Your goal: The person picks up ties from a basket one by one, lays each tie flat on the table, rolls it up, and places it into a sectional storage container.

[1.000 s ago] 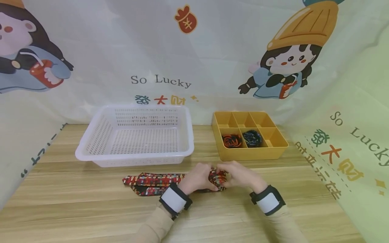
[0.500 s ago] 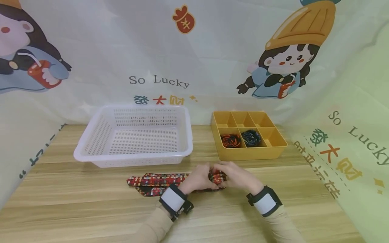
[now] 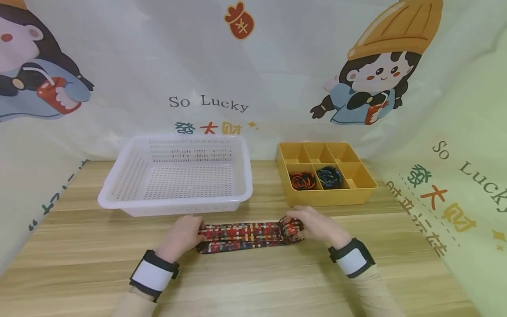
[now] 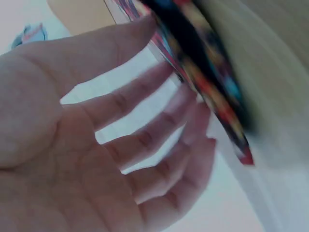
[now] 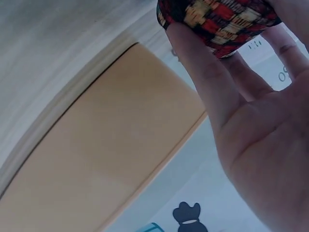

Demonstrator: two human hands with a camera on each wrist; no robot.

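Note:
A red, multicoloured patterned necktie point(image 3: 241, 232) lies lengthwise across the table, its right end wound into a roll point(image 3: 291, 230). My right hand point(image 3: 317, 224) grips that roll from the right; in the right wrist view the thumb and fingers curve round the rolled cloth point(image 5: 227, 24). At the other end, my left hand point(image 3: 182, 237) pinches the tie between thumb and fingers. The left wrist view has the tie's edge point(image 4: 207, 87), blurred, running past the fingertips to a pointed tip. The left hand covers the tie's left end in the head view.
Behind the left hand stands a white perforated basket point(image 3: 178, 204). A yellow six-section box point(image 3: 332, 198) is just beyond the right hand, with an orange-and-black rolled tie point(image 3: 303, 180) and a dark blue rolled tie point(image 3: 329, 177) in two front compartments. Printed cloth point(image 3: 277, 79) hangs behind.
My left hand has left the roll and moved left along the necktie to its far end. The right hand has stayed at the roll, and the tie's left end now sits farther right.

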